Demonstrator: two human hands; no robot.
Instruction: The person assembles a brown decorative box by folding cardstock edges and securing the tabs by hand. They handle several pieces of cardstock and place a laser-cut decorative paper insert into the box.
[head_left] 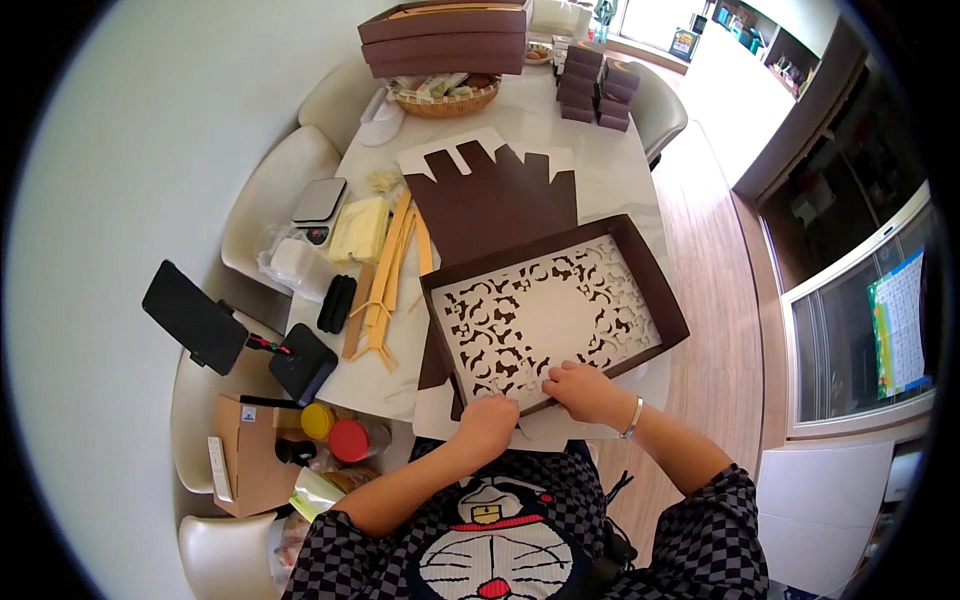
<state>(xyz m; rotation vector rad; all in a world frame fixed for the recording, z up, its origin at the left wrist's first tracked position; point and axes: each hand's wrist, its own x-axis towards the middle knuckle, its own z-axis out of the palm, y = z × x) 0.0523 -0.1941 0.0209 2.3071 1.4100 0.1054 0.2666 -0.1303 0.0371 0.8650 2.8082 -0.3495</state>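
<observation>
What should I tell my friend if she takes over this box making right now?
Left hand: fist pressed on the near edge of the brown box tray, holding nothing else.
Right hand: fingers on the near edge of the cream cut-out liner.
Things: the liner lies inside the tray on the white table; flat brown cardboard lies behind it, tan strips to the left.
Done: tray folded up, liner in.
Left: the near edge probably still needs pressing flat; the flat cardboard is unfolded.

Shallow brown box [655,285] holding cream cut-out liner [545,315].
</observation>
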